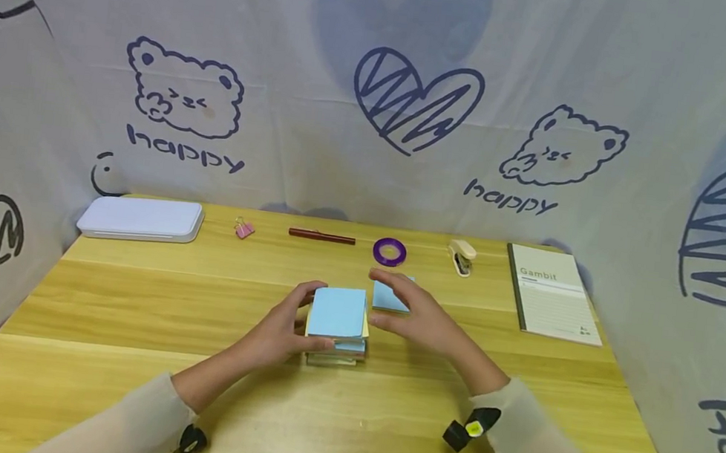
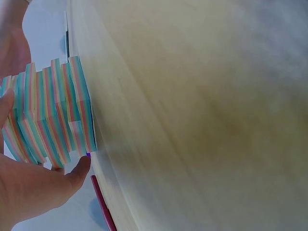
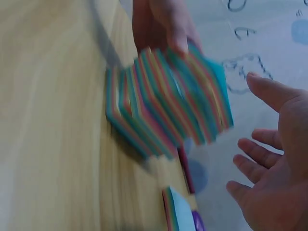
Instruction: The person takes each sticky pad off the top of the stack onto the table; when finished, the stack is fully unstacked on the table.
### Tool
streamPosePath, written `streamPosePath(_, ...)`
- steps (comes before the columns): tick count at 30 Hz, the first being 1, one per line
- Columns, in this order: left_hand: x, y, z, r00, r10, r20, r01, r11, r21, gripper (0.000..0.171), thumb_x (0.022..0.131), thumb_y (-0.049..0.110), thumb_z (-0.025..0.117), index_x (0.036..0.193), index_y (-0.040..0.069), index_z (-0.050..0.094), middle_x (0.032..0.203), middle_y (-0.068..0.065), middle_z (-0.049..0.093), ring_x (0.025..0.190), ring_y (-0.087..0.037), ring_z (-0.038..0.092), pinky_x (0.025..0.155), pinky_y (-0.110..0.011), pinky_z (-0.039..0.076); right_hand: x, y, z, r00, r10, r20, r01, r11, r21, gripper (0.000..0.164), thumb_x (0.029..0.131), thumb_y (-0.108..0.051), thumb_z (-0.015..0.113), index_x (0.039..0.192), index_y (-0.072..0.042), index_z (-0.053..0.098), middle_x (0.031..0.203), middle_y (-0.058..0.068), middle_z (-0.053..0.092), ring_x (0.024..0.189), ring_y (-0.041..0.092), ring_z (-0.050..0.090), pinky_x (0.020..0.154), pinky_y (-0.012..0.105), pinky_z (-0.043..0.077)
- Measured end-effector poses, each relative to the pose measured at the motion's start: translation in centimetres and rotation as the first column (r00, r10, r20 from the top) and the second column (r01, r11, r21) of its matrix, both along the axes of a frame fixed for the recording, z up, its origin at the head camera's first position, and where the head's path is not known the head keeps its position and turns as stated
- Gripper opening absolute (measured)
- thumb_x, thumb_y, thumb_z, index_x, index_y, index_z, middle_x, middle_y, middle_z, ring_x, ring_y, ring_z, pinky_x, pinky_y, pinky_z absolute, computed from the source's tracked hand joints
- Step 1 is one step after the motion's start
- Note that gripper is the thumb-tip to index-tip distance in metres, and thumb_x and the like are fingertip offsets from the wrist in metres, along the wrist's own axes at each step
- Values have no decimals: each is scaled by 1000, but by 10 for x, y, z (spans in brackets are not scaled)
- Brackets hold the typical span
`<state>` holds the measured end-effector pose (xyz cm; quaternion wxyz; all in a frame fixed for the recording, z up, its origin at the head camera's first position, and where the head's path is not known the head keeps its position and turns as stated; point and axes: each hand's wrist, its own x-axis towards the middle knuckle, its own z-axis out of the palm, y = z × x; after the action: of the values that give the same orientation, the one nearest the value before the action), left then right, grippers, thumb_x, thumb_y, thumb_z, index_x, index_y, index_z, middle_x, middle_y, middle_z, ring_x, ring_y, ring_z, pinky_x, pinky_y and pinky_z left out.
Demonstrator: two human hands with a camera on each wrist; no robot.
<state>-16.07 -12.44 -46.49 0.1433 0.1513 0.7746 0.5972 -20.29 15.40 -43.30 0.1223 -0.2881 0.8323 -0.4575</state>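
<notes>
A tall, uneven stack of sticky note pads [image 1: 337, 313] stands on the table in front of me, pale blue on top. Its layered sides show blue, pink and yellow stripes in the left wrist view [image 2: 48, 113]. My left hand [image 1: 277, 329] grips the stack from its left, the thumb along the near side and the fingers round the far side. Just off the stack's right side, my right hand [image 1: 426, 320] is held with fingers spread and nothing in it. Partly covered by that hand, a single blue sticky note pad [image 1: 388, 299] lies behind it.
Along the table's back edge lie a white case [image 1: 142, 219], a pink binder clip [image 1: 244, 228], a dark red pen [image 1: 321, 236], a purple tape roll [image 1: 390, 252] and a cream stapler [image 1: 462, 257]. A notebook [image 1: 553, 297] is at the back right. Printed cloth [image 1: 288, 61] encloses the table.
</notes>
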Motion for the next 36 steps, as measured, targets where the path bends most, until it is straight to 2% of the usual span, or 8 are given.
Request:
streamPosePath(6,0,-1,1,1000,-8,-18,8,1000,-18,87,90,15,82,158,7,28,159,-22,35,147,-48,34,111,-63,41,18,-16,3,999,35,-3,-34,994,107,93,88,-48,80,163,-19,33,166,5,33,151,33,34,118,55,36)
streamPosePath(13,0,-1,0,1000,-12,-17,11,1000,-20,89,90,15,82,159,6,26,160,-21,35,147,-47,35,111,-61,42,23,-28,1,998,22,-53,-13,988,155,97,85,-41,86,162,-12,34,164,10,34,149,34,37,116,55,38)
streamPosePath(18,-1,-2,0,1000,-12,-13,11,1000,-18,89,90,16,82,159,8,27,160,-20,35,148,-44,34,111,-61,42,23,-35,3,992,18,-124,6,982,191,92,85,-38,86,158,-8,40,158,12,42,144,35,43,115,54,41)
streamPosePath(21,-1,-2,-1,1000,-15,-13,15,1000,-19,87,91,16,82,159,9,27,160,-21,34,147,-46,35,111,-61,42,23,-37,5,988,17,-152,12,981,192,88,85,-35,87,156,-6,43,154,12,46,141,34,47,113,52,43)
streamPosePath(27,0,-1,0,1000,-13,-12,13,1000,-26,87,91,17,81,159,8,26,161,-22,32,149,-48,30,112,-61,41,19,-33,2,987,35,-158,-8,986,166,87,86,-33,86,155,-4,43,154,13,46,139,33,49,111,47,47)
streamPosePath(30,1,-2,1,1000,-13,-10,13,1000,-28,87,92,18,81,159,9,26,162,-23,30,148,-50,30,111,-61,42,17,-31,2,990,45,-131,-27,990,136,85,87,-30,86,156,-3,43,155,13,45,140,33,48,111,44,47)
streamPosePath(36,1,-1,1,1000,-11,-21,10,999,-38,88,91,18,82,160,11,28,162,-22,31,146,-50,34,110,-60,44,13,-24,3,996,47,-70,-40,994,105,84,86,-26,86,155,-5,43,157,14,43,145,35,43,112,47,45)
